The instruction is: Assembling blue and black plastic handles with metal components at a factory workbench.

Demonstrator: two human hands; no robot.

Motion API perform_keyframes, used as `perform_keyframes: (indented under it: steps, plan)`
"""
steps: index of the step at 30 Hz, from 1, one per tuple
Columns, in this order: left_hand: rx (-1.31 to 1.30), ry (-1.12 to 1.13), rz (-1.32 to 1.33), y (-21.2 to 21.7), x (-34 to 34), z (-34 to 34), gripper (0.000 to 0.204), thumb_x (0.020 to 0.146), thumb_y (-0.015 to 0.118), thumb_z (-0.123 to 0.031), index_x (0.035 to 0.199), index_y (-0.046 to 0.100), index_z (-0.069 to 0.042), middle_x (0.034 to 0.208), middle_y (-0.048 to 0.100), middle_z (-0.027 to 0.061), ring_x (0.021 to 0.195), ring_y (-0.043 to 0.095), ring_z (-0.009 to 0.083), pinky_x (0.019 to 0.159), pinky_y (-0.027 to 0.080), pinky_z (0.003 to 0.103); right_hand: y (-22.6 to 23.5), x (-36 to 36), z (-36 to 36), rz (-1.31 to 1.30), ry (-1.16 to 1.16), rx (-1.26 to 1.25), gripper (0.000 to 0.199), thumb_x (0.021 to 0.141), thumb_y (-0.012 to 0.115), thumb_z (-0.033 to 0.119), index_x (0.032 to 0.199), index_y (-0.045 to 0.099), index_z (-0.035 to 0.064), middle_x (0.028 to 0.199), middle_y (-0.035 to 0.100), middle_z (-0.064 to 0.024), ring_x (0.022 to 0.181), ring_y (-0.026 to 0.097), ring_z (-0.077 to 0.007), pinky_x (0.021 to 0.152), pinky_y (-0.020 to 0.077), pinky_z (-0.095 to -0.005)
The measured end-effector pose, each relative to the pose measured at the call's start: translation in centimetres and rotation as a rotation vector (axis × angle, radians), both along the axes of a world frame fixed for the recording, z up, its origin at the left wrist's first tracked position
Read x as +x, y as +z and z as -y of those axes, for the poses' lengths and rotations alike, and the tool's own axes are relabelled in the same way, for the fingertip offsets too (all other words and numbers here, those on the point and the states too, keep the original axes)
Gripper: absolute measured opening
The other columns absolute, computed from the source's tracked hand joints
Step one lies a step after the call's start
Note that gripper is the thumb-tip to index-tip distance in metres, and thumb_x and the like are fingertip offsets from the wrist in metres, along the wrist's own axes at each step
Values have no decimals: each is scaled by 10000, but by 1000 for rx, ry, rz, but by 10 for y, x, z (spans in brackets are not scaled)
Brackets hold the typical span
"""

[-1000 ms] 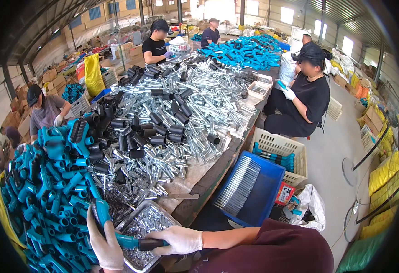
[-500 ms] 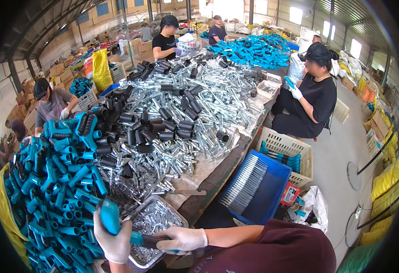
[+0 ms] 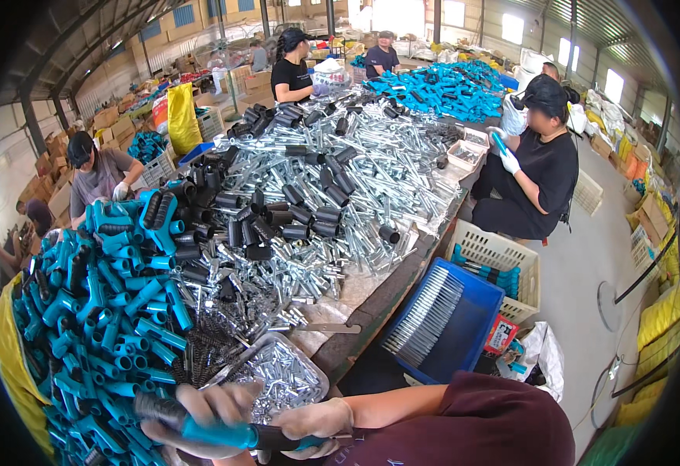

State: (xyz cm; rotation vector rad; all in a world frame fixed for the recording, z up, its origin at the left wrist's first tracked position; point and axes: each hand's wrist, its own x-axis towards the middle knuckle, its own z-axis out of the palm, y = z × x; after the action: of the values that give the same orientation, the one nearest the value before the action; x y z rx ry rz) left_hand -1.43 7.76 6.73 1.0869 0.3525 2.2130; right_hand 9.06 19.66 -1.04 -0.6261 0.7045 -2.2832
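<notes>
Both my hands wear white gloves and are at the lower edge, closed on one teal and black tool handle (image 3: 220, 436). My left hand (image 3: 220, 405), blurred by motion, wraps the handle's thicker dark end. My right hand (image 3: 317, 422) grips the black cylindrical part at its other end. The handle lies almost level. Just beyond my hands stands a clear tray (image 3: 326, 382) of small metal parts. To the left rises a heap of teal pistol-shaped handles (image 3: 115, 318), some with black grips.
Metal rods (image 3: 355, 171) and black sleeves (image 3: 328, 213) cover the table, with dark springs (image 3: 208, 342) nearer me. A blue bin (image 3: 452, 342) of metal rods and a cream crate (image 3: 526, 283) stand right of the table. Co-workers sit around it, one at the right (image 3: 538, 167).
My left hand has rolled over and lowered with the handle, so its dark side shows where teal did. My right hand has moved slightly right and down. The view has shifted slightly.
</notes>
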Motion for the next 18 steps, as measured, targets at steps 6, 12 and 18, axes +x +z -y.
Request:
perform_keyframes:
  steps: [6, 12, 18]
  plan:
    - [-554, 366, -147, 10, -9, 33, 639, 957, 355, -480, 1222, 511, 80, 797, 623, 208, 806, 620, 347, 894, 454, 538, 3, -10, -18, 41, -29, 337, 357, 985, 478, 335, 1208, 477, 56, 640, 437, 20, 456, 402, -57, 362, 313, -208]
    - [-618, 787, -588, 57, -16, 58, 495, 978, 416, -338, 897, 639, 97, 955, 665, 207, 980, 639, 311, 950, 457, 376, -4, -15, -22, 220, -369, 480, 325, 989, 454, 405, 1125, 500, 112, 651, 463, 24, 414, 396, -51, 335, 314, -219]
    - [-1525, 1209, -1161, 77, -4, 50, 228, 896, 553, -158, 973, 661, 27, 771, 627, 218, 719, 635, 362, 677, 481, 370, 1, -14, -15, 90, -477, 537, 411, 993, 462, 413, 1246, 508, 93, 655, 473, 11, 433, 426, -67, 364, 340, -227]
